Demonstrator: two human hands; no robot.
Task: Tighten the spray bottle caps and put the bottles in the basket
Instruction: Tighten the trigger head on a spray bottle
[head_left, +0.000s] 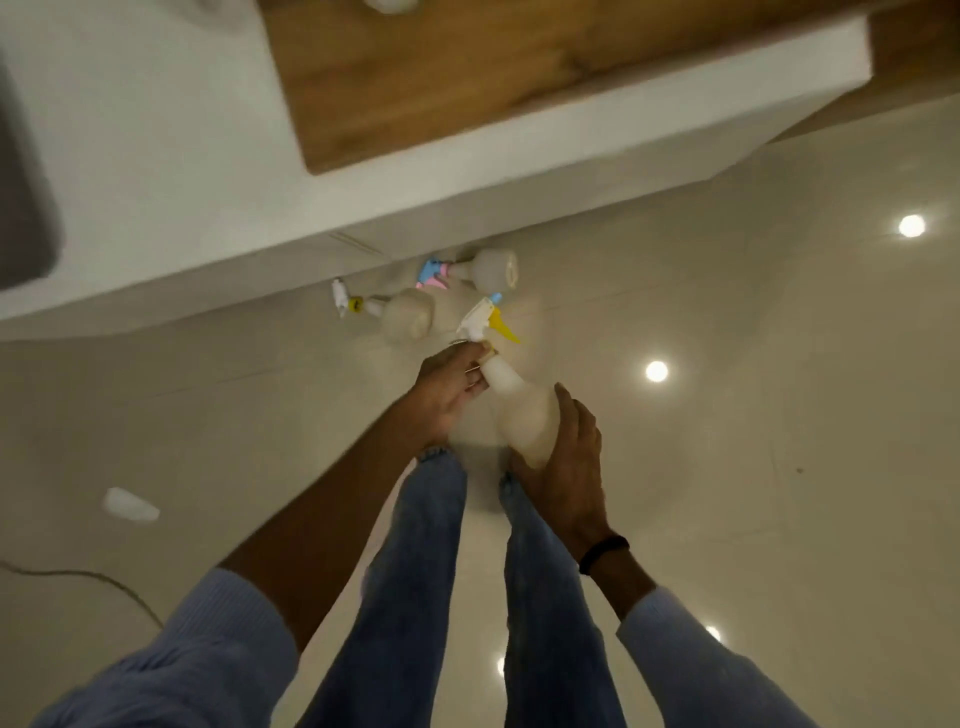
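Observation:
I hold a translucent white spray bottle (522, 410) above the floor, tilted away from me. Its white spray head with a yellow trigger (485, 322) points toward the counter. My right hand (563, 467) grips the bottle's body from below. My left hand (449, 387) pinches the neck just under the spray head. Two more bottles lie on the floor beyond: one with a blue and pink head (485, 267), one with a white and yellow head (402, 314). No basket is in view.
A white counter base (208, 156) with a wooden top (441, 78) runs across the upper part of the view. A small white object (130, 504) lies on the glossy tiled floor at left, near a thin cable (93, 577). My legs in jeans stand below.

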